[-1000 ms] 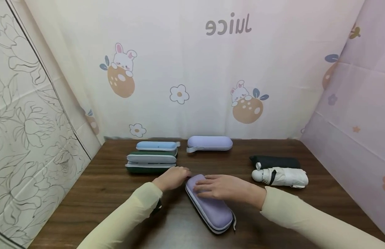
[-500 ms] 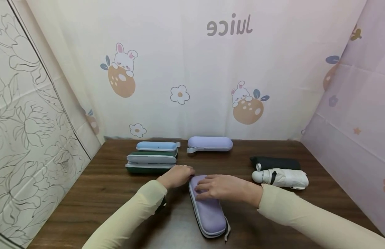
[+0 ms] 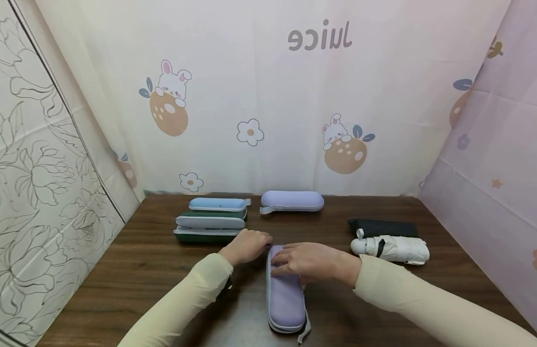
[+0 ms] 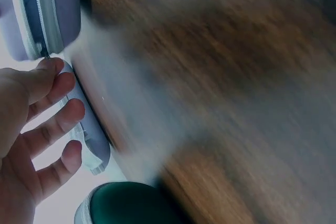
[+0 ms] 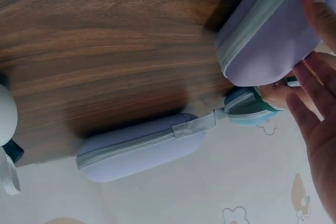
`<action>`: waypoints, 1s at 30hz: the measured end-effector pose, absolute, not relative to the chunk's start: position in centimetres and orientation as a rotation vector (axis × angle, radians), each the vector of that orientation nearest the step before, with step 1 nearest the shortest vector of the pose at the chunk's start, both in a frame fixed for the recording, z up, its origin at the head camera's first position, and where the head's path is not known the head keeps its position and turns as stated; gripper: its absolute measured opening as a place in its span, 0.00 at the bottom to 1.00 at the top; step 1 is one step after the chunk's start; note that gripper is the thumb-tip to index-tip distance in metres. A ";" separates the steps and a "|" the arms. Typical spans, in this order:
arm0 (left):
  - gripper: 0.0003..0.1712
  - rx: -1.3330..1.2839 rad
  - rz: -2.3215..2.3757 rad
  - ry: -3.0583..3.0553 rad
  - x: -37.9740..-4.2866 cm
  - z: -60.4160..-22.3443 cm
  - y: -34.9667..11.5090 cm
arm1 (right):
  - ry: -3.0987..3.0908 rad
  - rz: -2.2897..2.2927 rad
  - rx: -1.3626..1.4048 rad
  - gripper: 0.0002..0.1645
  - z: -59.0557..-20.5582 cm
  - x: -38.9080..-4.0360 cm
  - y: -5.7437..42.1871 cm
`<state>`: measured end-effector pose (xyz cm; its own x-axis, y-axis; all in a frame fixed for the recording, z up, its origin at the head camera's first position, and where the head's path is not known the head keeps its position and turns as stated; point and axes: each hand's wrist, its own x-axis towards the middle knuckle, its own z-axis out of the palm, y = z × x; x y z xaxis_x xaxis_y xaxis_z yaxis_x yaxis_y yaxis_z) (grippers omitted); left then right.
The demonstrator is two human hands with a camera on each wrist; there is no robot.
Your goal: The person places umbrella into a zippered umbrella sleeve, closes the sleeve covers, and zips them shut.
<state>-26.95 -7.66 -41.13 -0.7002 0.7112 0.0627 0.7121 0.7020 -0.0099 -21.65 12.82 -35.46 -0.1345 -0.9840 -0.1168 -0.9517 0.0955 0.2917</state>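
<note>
A lavender zip case (image 3: 286, 294) lies on the wooden table (image 3: 142, 270), its length pointing toward me and its strap trailing at the near end. At its far end my left hand (image 3: 248, 243) has its fingers curled and pinches at the zipper; the left wrist view shows a fingertip (image 4: 50, 66) at the zipper line of the case (image 4: 31, 9). My right hand (image 3: 303, 260) lies flat across the top of the case with straight fingers. In the right wrist view those fingers (image 5: 310, 108) reach past the case (image 5: 268, 30).
At the back stand a second lavender case (image 3: 292, 200) and a light blue case (image 3: 218, 204). A grey case (image 3: 209, 222) lies on a green one (image 3: 203, 237). A black folded umbrella (image 3: 383, 227) and a white one (image 3: 392, 248) lie at the right. Curtains close in three sides.
The lavender case's near end has swung to the left, so it now points straight at me. Both hands stayed at its far end.
</note>
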 end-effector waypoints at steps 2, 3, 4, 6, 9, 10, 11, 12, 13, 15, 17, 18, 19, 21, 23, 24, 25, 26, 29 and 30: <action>0.05 -1.184 -0.055 -2.868 -26.9 -41.0 -7.8 | -2.247 -0.440 1.984 0.45 -35.5 -21.6 12.9; 0.05 -1.184 -0.075 -2.879 -26.8 -41.0 -7.9 | -2.251 -0.432 1.978 0.45 -35.5 -21.6 12.9; 0.05 -1.190 -0.094 -2.883 -26.8 -41.0 -8.0 | -2.261 -0.422 1.973 0.44 -35.6 -21.6 13.0; 0.04 -1.207 -0.120 -2.871 -26.5 -41.0 -8.2 | -2.288 -0.406 1.958 0.44 -35.6 -21.7 13.1; 0.04 -1.241 -0.114 -2.810 -25.8 -41.1 -8.5 | -2.338 -0.378 1.934 0.43 -35.7 -21.7 13.1; 0.04 -1.252 -0.113 -2.789 -25.5 -41.1 -8.6 | -2.353 -0.371 1.924 0.43 -35.8 -21.7 13.1; 0.04 -1.261 -0.110 -2.767 -25.2 -41.1 -8.6 | -2.360 -0.364 1.916 0.43 -35.8 -21.6 13.1; 0.04 -1.272 -0.106 -2.748 -25.0 -41.1 -8.7 | -2.362 -0.356 1.908 0.43 -35.8 -21.6 13.0; 0.04 -1.285 -0.104 -2.733 -24.7 -41.2 -8.7 | -2.360 -0.352 1.900 0.43 -35.9 -21.6 13.0; 0.03 -1.316 -0.106 -2.710 -24.2 -41.2 -8.8 | -2.349 -0.346 1.879 0.42 -36.1 -21.5 13.0; 0.03 -1.343 -0.087 -2.685 -23.8 -41.3 -8.9 | -2.337 -0.350 1.847 0.41 -36.3 -21.5 13.1; 0.04 -1.353 -0.078 -2.679 -23.6 -41.4 -9.0 | -2.333 -0.352 1.825 0.41 -36.5 -21.5 13.2; 0.04 -1.359 -0.070 -2.672 -23.4 -41.4 -9.2 | -2.330 -0.355 1.801 0.40 -36.7 -21.6 13.2; 0.05 -1.367 -0.049 -2.657 -23.2 -41.6 -9.7 | -2.323 -0.362 1.747 0.40 -37.0 -21.6 13.3; 0.06 -1.367 -0.031 -2.643 -23.0 -41.6 -10.4 | -2.312 -0.370 1.690 0.39 -37.4 -21.6 13.4; 0.07 -1.362 -0.024 -2.640 -22.9 -41.7 -10.9 | -2.307 -0.373 1.659 0.39 -37.6 -21.6 13.4; 0.07 -1.353 -0.019 -2.640 -22.8 -41.7 -11.4 | -2.302 -0.373 1.631 0.39 -37.7 -21.5 13.4; 0.07 -1.341 -0.023 -2.647 -22.8 -41.7 -11.9 | -2.301 -0.369 1.604 0.38 -37.9 -21.4 13.3; 0.05 -1.284 -0.060 -2.696 -22.6 -41.8 -13.3 | -2.313 -0.346 1.534 0.37 -38.3 -21.3 13.3; 0.04 -1.268 -0.086 -2.715 -22.5 -41.8 -13.7 | -2.326 -0.328 1.518 0.37 -38.3 -21.2 13.3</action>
